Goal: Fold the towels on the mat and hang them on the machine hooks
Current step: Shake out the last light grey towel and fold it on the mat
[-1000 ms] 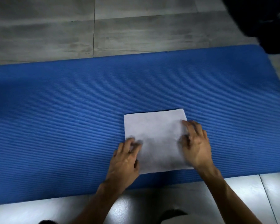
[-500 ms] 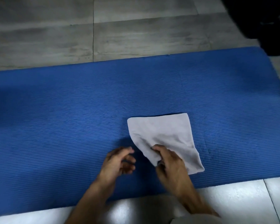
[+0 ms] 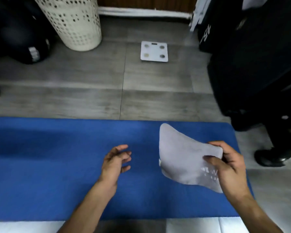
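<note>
Right hand (image 3: 228, 167): thumb on top and fingers curled behind, pinching the near right edge of a folded pale grey cloth towel (image 3: 183, 158). The towel is lifted clear of the mat, its free end curving up and away to the left; faint white lettering shows on it beside the thumb.

Left hand (image 3: 115, 163): holds nothing. Fingers loosely bent and spread, palm turned toward the right, hovering over the mat, well apart from the towel.

Below both hands lies a blue ribbed foam mat (image 3: 49, 165), running from the left frame edge to just past the right hand, on a grey tiled floor (image 3: 91, 78).

Beyond the mat's right end stands a large black machine (image 3: 259, 64), its base reaching the floor near the mat corner; its hooks cannot be made out. On the floor past the mat sits a white square bathroom scale (image 3: 154, 51). At upper left stands a cream perforated cylindrical basket (image 3: 74, 22), with a dark rounded object (image 3: 23, 39) beside it, too dim to identify.
</note>
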